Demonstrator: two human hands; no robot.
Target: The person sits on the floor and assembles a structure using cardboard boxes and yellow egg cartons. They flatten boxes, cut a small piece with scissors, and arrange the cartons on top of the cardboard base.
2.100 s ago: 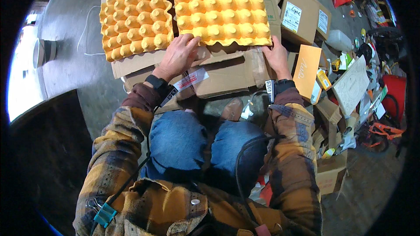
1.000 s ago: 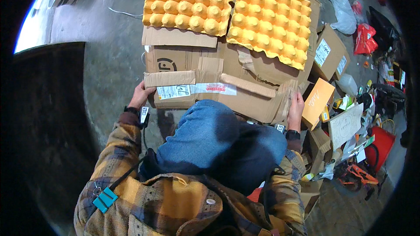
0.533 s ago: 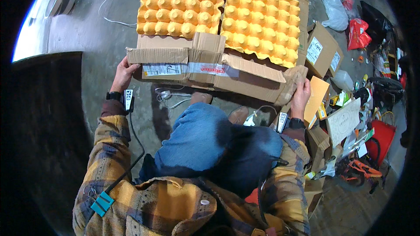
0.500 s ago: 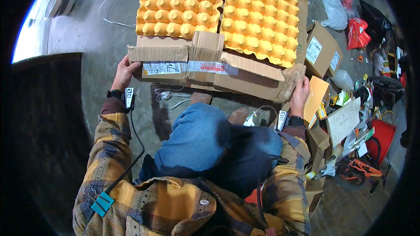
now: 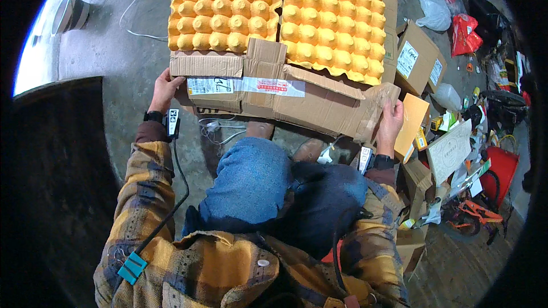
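Observation:
An opened brown cardboard box (image 5: pixel 317 113) sits in front of me, its side facing me bearing a label and clear tape. My left hand (image 5: pixel 165 89) grips its left near corner, with the thumb on the outside. At the right near corner my right hand (image 5: pixel 390 125) is closed on the cardboard, fingers on the taped end. Two yellow moulded egg trays, a left tray (image 5: pixel 226 7) and a right tray (image 5: pixel 333 27), lie side by side on top of the box, behind its near flaps (image 5: pixel 206 65). What lies beneath the trays is hidden.
To the right stand another cardboard box (image 5: pixel 415 60), a red plastic bag (image 5: pixel 465 35), a white bag (image 5: pixel 429 4), a red bin (image 5: pixel 499 171) and much clutter. A bucket (image 5: pixel 71 13) is at far left. White cables (image 5: pixel 214 128) lie near my feet.
The box and egg trays have shifted slightly left in view. The left near flap now stands closer to the left tray. Both hands stay on the box corners.

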